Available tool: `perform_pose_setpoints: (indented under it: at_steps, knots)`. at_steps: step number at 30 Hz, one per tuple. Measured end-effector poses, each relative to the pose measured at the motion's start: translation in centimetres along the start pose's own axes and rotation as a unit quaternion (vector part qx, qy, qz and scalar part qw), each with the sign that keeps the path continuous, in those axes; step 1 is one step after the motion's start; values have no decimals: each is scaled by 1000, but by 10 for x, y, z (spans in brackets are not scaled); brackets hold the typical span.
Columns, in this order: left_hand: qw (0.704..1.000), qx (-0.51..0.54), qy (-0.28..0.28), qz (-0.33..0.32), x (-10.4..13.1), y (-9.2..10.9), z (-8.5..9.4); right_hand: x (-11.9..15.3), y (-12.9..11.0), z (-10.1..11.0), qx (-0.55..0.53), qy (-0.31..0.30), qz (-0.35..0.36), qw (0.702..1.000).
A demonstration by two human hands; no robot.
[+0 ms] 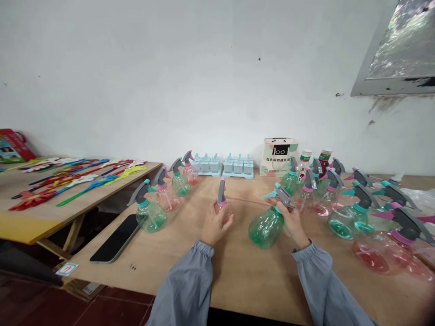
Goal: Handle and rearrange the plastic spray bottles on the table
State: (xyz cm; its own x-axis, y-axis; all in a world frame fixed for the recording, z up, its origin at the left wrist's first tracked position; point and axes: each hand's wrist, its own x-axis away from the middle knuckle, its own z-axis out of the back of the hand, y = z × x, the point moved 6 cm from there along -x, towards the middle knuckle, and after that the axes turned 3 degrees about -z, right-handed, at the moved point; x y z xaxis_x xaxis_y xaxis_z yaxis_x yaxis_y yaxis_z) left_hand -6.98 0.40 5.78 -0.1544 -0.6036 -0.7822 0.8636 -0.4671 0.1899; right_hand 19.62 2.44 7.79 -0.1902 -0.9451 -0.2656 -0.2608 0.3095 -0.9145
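My left hand [216, 222] is wrapped round a small pink spray bottle [227, 213] with a grey and pink trigger head, upright over the middle of the table. In my right hand [295, 226] is a green spray bottle [266, 228], gripped near its neck and tilted, its turquoise nozzle pointing left. To the left stand several pink and green spray bottles in a slanting row, with a green one [152, 216] nearest. A larger group fills the right side, including a pink bottle [372, 251] at the front and a green bottle [346, 221] behind it.
A black phone [115, 238] lies left on the wooden table [163, 267]. Light blue popsicle molds [238, 166] and a paper bag [279, 157] stand along the wall. Another table [37, 222] at left holds colourful flower-shaped crafts [76, 181]. A gap separates the tables.
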Motion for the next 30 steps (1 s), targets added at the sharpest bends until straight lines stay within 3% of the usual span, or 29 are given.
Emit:
perform_pose_setpoints:
  at_steps: [2, 4, 8, 13, 16, 23, 30]
  knots:
    - [1000, 2, -2, 1, 0, 0, 0, -1, -13, 16, 36, 38, 33, 998]
    - [1000, 4, -1, 0, 0, 0, 0, 2, -29, 42, 104, 128, 82, 983]
    - [1000, 3, 3, 1, 0, -1, 0, 17, -59, 93, 252, 304, 182, 901]
    - [1000, 1, 9, -9, 0, 1, 1, 23, -66, 138, 317, 385, 217, 839]
    - [1000, 1, 10, -12, -1, 1, 2, 15, -64, 145, 331, 373, 223, 837]
    - [1000, 2, 9, -15, -1, 2, 2, -12, -58, 135, 330, 304, 211, 868]
    - [1000, 7, 7, -6, 0, -1, 0, -28, -50, 135, 346, 288, 240, 860]
